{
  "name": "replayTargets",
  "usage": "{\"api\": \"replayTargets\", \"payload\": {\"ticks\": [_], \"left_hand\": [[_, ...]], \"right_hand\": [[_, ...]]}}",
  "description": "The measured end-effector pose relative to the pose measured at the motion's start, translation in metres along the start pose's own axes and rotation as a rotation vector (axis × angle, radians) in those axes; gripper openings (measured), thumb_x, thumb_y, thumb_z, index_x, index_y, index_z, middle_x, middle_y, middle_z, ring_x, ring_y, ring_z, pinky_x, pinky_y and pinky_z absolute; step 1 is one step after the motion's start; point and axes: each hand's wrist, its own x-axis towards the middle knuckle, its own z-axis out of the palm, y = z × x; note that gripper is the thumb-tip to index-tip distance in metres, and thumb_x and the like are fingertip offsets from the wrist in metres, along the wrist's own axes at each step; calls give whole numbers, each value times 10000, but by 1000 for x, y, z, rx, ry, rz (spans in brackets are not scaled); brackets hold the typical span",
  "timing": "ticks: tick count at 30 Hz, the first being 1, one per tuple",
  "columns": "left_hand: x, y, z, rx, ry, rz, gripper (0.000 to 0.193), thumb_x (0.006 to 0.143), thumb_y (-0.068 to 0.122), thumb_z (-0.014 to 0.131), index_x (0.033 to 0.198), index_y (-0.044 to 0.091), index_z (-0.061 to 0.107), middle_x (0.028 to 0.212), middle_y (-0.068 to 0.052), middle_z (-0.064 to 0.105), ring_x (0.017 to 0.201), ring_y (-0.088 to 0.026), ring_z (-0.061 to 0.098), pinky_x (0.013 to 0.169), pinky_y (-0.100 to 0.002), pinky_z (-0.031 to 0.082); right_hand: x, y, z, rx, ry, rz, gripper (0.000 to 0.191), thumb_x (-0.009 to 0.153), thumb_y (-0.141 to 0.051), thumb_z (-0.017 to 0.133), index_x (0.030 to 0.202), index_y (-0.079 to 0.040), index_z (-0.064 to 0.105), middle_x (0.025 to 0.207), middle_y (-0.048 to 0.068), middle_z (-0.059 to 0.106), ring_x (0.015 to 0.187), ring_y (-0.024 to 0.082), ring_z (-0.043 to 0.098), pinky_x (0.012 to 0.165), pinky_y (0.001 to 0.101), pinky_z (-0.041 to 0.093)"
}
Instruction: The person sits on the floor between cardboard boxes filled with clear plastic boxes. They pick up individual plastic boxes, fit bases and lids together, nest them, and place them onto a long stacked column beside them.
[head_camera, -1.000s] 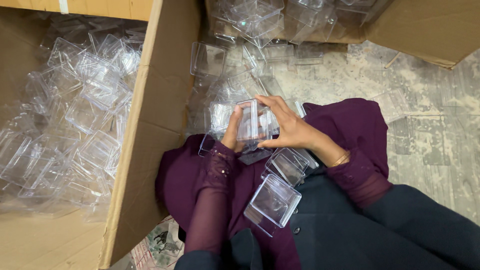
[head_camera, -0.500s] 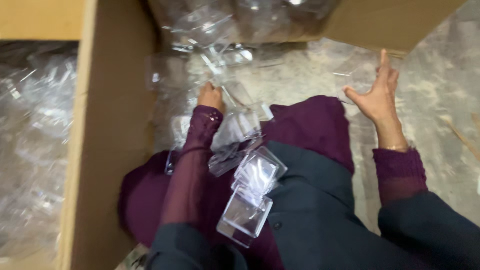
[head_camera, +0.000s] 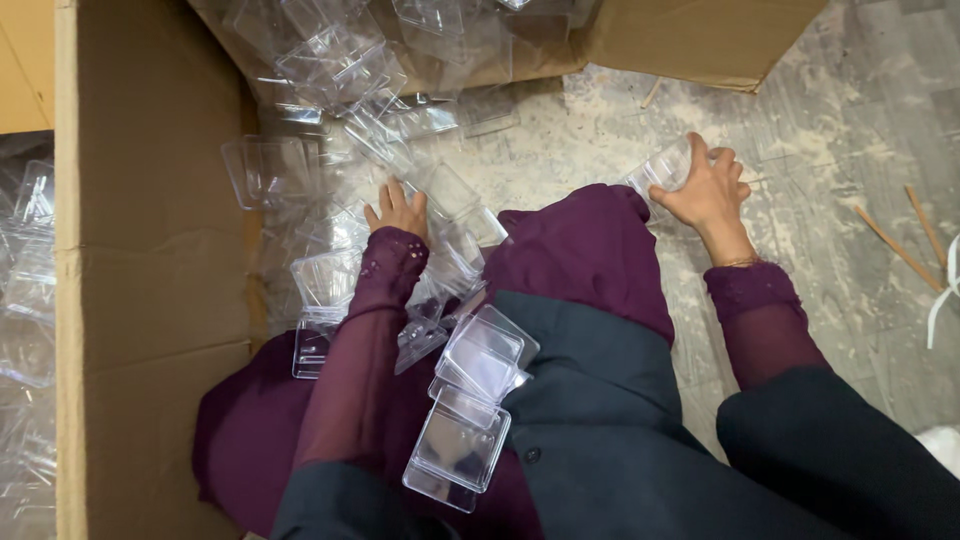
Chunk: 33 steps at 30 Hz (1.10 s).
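My right hand (head_camera: 708, 188) reaches out over the grey floor and grips a small clear plastic box (head_camera: 664, 167) at its left side. My left hand (head_camera: 398, 209) rests palm down, fingers spread, on a heap of clear plastic boxes (head_camera: 340, 240) lying on the floor in front of my knees. Several more clear boxes (head_camera: 470, 400) lie stacked on my lap against the purple cloth (head_camera: 590, 250) and dark garment.
A tall cardboard box wall (head_camera: 150, 270) stands on the left, with clear boxes inside it at the far left (head_camera: 25, 280). Another open carton (head_camera: 640, 40) spills clear boxes at the top. Thin wooden sticks (head_camera: 895, 240) lie on the floor at the right.
A second ago both hands held a clear box together over my lap. The right hand then swung out to the right and has closed on a box; the left went down onto the heap.
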Motion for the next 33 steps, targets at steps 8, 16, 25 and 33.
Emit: {"api": "replayTargets", "payload": {"ticks": [8,16,25,33], "left_hand": [[1,1,-20,-88,-298,-140,621,763,336,808,1280,180,501,1358,-188,473,1303,-391,447,1027,-662,362],[-63,-45,-132,-1063,16,-40,936,883,447,802,1630,246,274,1451,-246,419,1224,-368,535,1033,-479,510],[-175,-97,-143,-2475,25,-427,829,907,689,511,1573,255,276,1494,-262,437,1286,-408,530,1020,-603,474],[-153,-89,-110,-2537,-15,-468,824,926,743,490,1473,140,362,1415,-282,471,1221,-443,572,1001,-613,530]], "right_hand": [[-4,-9,-5,5,-18,34,1083,682,-531,834,1612,-221,372,1458,277,398,1343,475,377,1023,676,343],[-6,-66,12,197,387,-449,701,908,-353,806,1488,-73,530,1454,264,516,1385,473,436,1165,598,318],[-32,-315,101,49,-279,-383,883,804,-509,793,1493,-128,394,1326,311,514,1210,503,524,957,600,472],[-29,-315,103,53,-216,-366,961,755,-343,821,1576,-261,329,1452,256,396,1268,508,475,955,678,440]]}}
